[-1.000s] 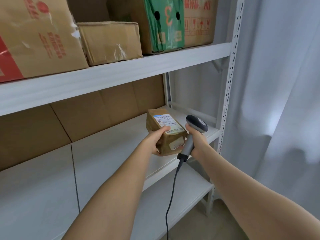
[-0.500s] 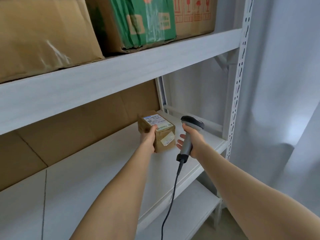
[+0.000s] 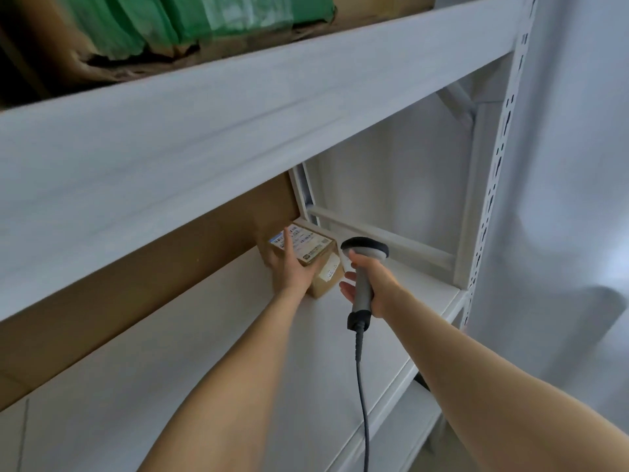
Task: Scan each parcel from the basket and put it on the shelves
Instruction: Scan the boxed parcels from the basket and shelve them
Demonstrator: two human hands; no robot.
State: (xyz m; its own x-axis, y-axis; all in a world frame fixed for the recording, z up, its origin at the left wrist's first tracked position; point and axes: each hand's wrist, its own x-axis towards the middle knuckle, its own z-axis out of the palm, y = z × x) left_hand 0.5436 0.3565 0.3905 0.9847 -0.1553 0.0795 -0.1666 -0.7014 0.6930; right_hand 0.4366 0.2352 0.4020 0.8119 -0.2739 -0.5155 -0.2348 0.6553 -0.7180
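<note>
Parcel (image 3: 315, 246) on shelf (image 3: 238, 369) under L hand (image 3: 291, 267), scanner (image 3: 363, 294) in R hand (image 3: 383, 284).

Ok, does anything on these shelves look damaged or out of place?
The cardboard box on the upper shelf looks torn and crumpled along its bottom edge, under the green wrapping. The small parcel below looks intact.

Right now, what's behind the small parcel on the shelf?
A brown cardboard panel and the rack's white corner post. The left hand covers the parcel on its left; contact with the panel is hidden.
</note>
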